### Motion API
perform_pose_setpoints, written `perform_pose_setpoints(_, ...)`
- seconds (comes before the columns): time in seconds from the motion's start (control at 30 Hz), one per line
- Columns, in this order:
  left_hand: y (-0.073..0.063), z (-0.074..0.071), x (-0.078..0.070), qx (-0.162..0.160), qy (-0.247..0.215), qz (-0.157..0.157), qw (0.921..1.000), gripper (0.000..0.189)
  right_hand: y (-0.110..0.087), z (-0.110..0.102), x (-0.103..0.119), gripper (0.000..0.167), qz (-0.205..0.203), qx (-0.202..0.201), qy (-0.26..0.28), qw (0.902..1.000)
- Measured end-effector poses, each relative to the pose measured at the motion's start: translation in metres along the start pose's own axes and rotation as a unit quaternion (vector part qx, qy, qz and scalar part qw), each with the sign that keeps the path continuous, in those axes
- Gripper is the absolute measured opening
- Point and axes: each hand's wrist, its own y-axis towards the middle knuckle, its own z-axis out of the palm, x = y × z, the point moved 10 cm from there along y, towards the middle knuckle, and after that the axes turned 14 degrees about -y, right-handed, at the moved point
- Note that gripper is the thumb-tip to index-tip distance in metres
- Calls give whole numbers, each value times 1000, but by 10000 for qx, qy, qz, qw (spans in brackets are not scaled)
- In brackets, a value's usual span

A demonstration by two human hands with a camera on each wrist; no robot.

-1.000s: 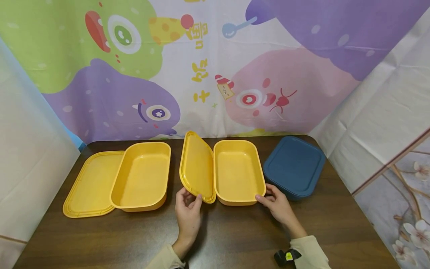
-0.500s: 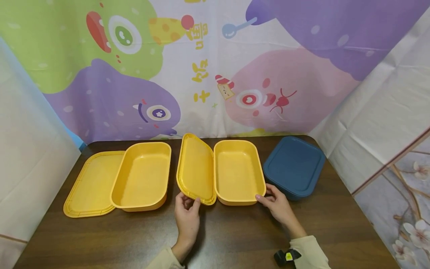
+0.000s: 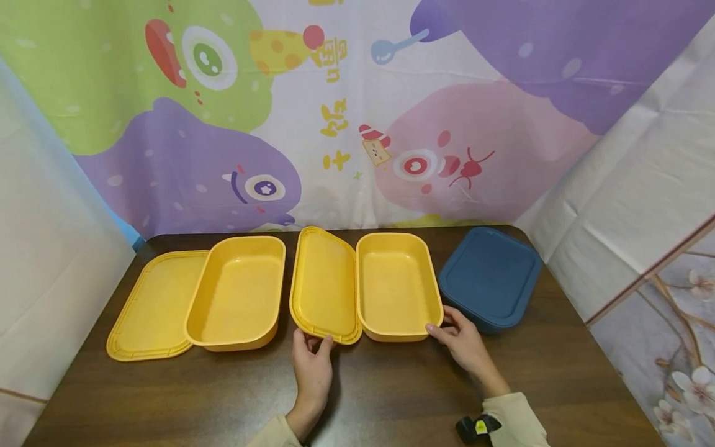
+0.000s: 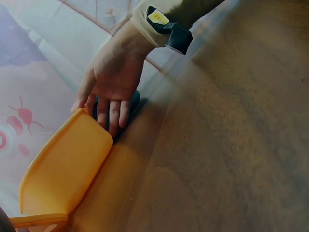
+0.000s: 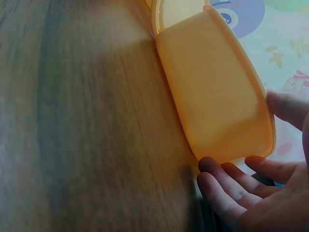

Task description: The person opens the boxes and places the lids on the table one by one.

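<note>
My left hand (image 3: 313, 369) pinches the near edge of a yellow lid (image 3: 326, 282) between thumb and fingers. The lid tilts, its right side against a yellow food container (image 3: 398, 284) that stands upright and uncovered. At that container's near right corner, my right hand (image 3: 460, 343) grips the wall, thumb on the rim and fingers along the outside. The right wrist view shows those fingertips (image 5: 208, 180) at the end of the container wall (image 5: 217, 92). In the left wrist view only a sliver of my left hand shows at the lower left corner.
A second uncovered yellow container (image 3: 237, 292) stands at left, partly over a flat yellow lid (image 3: 159, 304). A blue container with its lid on (image 3: 490, 276) stands close to my right hand. A cartoon-print curtain (image 3: 346, 124) hangs behind the wooden table (image 3: 391, 397).
The lid in my left hand has lowered, its left side tipping down and outward toward the table, and my left hand has come down slightly with it. My right hand stays on the container.
</note>
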Motion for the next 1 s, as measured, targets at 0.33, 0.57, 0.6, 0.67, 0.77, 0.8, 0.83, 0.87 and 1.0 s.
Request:
perform_pose_setpoints(0.33, -1, -4, 9, -157, -161, -410, 9989, 24, -1, 0, 1, 60, -32, 13, 29, 10000)
perform_pose_setpoints(0.57, -1, -6, 17, -314, -400, -878, 9948, 28, -2, -4, 1, 57, -18, -90, 48, 9999)
perform_pose_setpoints(0.6, -1, -6, 18, -323, -452, -943, 9940, 29, -1, -4, 0, 57, 3, -95, 36, 9999)
perform_pose_setpoints(0.67, -2, -6, 20, -348, -525, -1042, 9926, 31, 0, -3, -1, 56, 29, -101, 17, 9999)
perform_pose_setpoints(0.77, -2, -6, 22, -357, -647, -1178, 9903, 32, 1, -3, -2, 56, 28, -115, 9, 9999)
perform_pose_setpoints(0.8, -2, -6, 24, -347, -692, -1225, 9894, 32, 1, -3, -2, 56, 26, -116, 14, 9999)
perform_pose_setpoints(0.83, -3, -6, 25, -346, -715, -1269, 9887, 32, 1, -4, -2, 56, 32, -115, 25, 9999)
perform_pose_setpoints(0.87, -3, -7, 26, -339, -759, -1310, 9879, 32, 1, -4, -1, 56, 35, -116, 28, 9999)
perform_pose_setpoints(1.0, -2, -7, 30, -284, -841, -1499, 9847, 33, 0, -4, -2, 57, 98, -95, 65, 9999)
